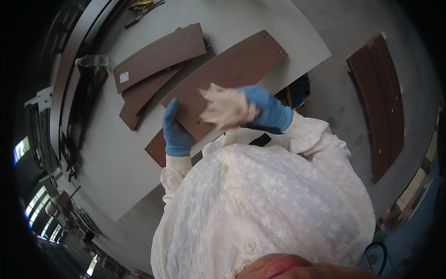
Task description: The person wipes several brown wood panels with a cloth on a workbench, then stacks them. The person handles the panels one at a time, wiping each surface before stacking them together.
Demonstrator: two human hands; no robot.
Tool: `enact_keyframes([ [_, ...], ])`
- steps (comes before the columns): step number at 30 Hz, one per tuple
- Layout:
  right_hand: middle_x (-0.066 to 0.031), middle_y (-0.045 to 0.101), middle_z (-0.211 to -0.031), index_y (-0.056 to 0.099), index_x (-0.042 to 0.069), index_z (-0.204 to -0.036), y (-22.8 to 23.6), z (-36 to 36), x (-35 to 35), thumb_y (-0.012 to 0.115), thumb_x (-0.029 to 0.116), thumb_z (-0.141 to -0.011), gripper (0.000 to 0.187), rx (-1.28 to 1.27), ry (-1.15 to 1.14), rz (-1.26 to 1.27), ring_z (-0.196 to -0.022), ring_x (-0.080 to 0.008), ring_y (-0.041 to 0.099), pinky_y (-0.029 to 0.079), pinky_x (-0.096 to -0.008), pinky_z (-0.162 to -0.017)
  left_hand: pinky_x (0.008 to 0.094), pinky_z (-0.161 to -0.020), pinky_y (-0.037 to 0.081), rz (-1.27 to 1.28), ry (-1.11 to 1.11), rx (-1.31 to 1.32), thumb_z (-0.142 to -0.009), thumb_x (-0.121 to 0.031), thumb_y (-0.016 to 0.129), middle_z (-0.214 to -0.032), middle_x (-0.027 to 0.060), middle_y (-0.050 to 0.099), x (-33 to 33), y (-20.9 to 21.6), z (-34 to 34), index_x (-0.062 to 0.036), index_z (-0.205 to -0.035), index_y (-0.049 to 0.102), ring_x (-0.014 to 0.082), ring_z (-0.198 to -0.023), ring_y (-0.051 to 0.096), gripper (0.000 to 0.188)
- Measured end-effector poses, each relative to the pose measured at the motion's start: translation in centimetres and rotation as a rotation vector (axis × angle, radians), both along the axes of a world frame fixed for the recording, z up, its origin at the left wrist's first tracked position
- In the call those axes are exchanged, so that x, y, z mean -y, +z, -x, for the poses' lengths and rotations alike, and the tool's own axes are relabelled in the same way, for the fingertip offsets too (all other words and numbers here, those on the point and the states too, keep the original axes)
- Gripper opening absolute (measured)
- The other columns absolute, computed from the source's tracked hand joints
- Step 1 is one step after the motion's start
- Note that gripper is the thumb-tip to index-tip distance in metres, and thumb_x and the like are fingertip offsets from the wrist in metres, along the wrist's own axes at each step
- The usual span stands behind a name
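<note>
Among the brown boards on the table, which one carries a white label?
The upper board beyond the left hand, resting on a lower board. Its white label sits near its left end; the board beneath the cloth shows none.

Crumpled cloth (227,109) over brown board (241,63)

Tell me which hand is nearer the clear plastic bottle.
Left: the left hand is below and right of the bottle; the right hand, holding a rag, is farther right.
</note>
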State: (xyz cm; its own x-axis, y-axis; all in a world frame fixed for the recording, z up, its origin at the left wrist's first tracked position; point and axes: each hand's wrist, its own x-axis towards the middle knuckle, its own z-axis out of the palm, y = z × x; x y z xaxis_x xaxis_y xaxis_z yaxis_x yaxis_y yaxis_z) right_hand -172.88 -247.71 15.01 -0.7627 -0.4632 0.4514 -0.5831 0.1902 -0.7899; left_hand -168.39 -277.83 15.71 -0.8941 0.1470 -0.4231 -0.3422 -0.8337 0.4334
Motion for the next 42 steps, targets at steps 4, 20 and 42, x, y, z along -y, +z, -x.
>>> enact_keyframes([
  [4,-0.0190,0.069,-0.129,0.058,0.003,-0.143,-0.7,3.7,-3.2,0.081,0.007,-0.083,0.064,0.293,-0.561,-0.028,-0.115,-0.0320,0.070,0.056,-0.0390,-0.099,0.0460,-0.106,0.051,0.145,0.049,0.189,-0.103,-0.042,0.059,-0.136,0.0129,0.064,-0.8,0.0,-0.5,-0.0050,-0.140,0.057,0.0276,-0.123,0.063,0.052],
  [20,-0.0153,0.054,-0.149,0.061,0.011,-0.136,-1.1,3.0,12.5,0.061,0.033,-0.095,0.046,-0.008,-0.108,-0.410,-0.139,-0.0342,0.047,0.032,-0.0563,-0.115,0.0463,-0.120,0.036,0.292,0.018,-0.035,-0.090,-0.089,0.033,-0.161,0.0105,0.039,-1.7,-2.9,-0.8,-0.0080,-0.160,0.033,0.0282,-0.145,0.042,0.107],
  [42,-0.0194,0.055,-0.145,0.059,0.007,-0.138,-2.8,2.0,10.6,0.065,0.026,-0.088,0.054,-0.040,0.164,-0.631,-0.130,-0.0366,0.054,0.039,-0.0501,-0.115,0.0509,-0.121,0.034,-0.507,-0.019,-0.232,-0.089,-0.088,0.041,-0.165,0.0120,0.034,-1.7,-4.2,1.3,-0.0135,-0.163,0.028,0.0327,-0.146,0.040,0.106],
])
